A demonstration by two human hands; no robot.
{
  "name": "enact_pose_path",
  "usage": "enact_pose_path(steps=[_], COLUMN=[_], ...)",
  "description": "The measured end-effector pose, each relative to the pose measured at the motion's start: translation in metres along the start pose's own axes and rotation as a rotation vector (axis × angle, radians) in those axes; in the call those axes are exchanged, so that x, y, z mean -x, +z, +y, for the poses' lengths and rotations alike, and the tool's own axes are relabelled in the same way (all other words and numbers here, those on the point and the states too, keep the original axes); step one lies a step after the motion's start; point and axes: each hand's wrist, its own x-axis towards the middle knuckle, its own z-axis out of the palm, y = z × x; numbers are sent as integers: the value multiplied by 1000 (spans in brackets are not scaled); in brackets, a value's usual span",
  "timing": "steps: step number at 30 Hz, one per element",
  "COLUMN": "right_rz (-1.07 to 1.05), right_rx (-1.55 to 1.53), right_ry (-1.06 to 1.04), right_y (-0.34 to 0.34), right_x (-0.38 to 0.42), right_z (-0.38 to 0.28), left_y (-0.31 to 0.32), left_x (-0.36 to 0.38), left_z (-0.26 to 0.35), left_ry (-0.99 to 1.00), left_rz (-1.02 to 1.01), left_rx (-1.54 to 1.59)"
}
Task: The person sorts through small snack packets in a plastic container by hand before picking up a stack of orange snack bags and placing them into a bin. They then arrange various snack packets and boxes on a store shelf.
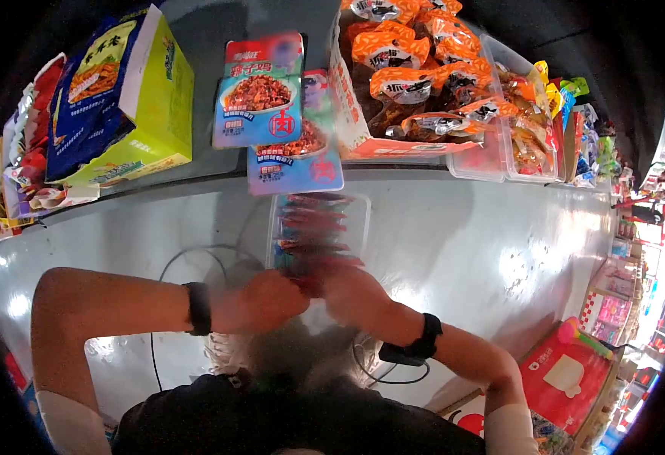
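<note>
A clear plastic box (pixel 367 220) stands on the glossy floor, with a row of red and blue snack packets (pixel 313 216) inside. My left hand (pixel 268 302) and my right hand (pixel 354 297) are close together at the near end of the box, fingers closed on a dark red packet (pixel 312 283). Motion blurs both hands and the packet. Two flat red and blue packs lie overlapped at the shelf edge beyond the box, the upper pack (pixel 260 95) partly covering the lower pack (pixel 298 168).
A green and blue carton (pixel 150 98) stands at the left of the shelf. To the right are a carton of orange-topped packets (pixel 348 106) and a clear tub (pixel 484 167). A cable (pixel 158 341) loops over the floor. A red box (pixel 567 379) lies at the lower right.
</note>
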Motion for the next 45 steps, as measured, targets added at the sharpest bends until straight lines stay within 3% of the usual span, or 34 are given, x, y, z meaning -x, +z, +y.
enact_pose_path(steps=[2, 4, 8, 10, 13, 16, 20, 22, 25, 29, 31, 32, 34, 37, 41, 43, 45], right_rz=[55, 289, 517, 309, 292, 163, 154, -21, 79, 171, 78, 89, 6, 62, -27, -97, -75], right_rx=[-11, -6, 173, 151, 154, 142, 80, 230, 152, 188, 154, 164, 97, 269, 258, 324, 369], right_ry=[34, -86, -64, 35, -65, -23, -14, 109, 79, 44, 9, 11, 188, 83, 123, 51, 76], right_y=[-20, -47, -80, -75, -59, -57, -37, -40, -42, -30, -34, -38, -46, -11, -22, -45, -53], right_x=[7, 19, 31, 29, 18, 4, -17, -28, -24, -22, -27, -30, -39, -47, -51, -40, -28], right_z=[-22, -42, -32, -17, -5, -6, -5, -12, -16, -21, -19, -23, -34, -23, -26, -34, -46], left_y=[-1, -7, 0, 4, 7, 10, 0, 3, 11, 2, 7, 12, 22, 25, 20, 25, 26], left_x=[-4, -6, -6, -2, 3, -2, -3, -6, -9, -3, 1, 2, 0, 1, 4, 3, 3], left_z=[-1, 3, 9, 4, 2, 5, 10, 9, 6, 5, 4, 6, 5, -1, 0, 4, 1], left_ry=[7, 14, -37, 44, 91, 43, 18, -22, -124, -1, 52, 57, 28, 87, 148, 48, 53], left_rz=[-57, -222, -194, -58, -11, -60, -113, -166, -202, -161, 93, 99, 186, 44, 94, 193, 119], left_rx=[6, -47, -101, -111, -84, -107, -114, -135, 78, -76, 29, 16, -67, -34, -69, -91, -48])
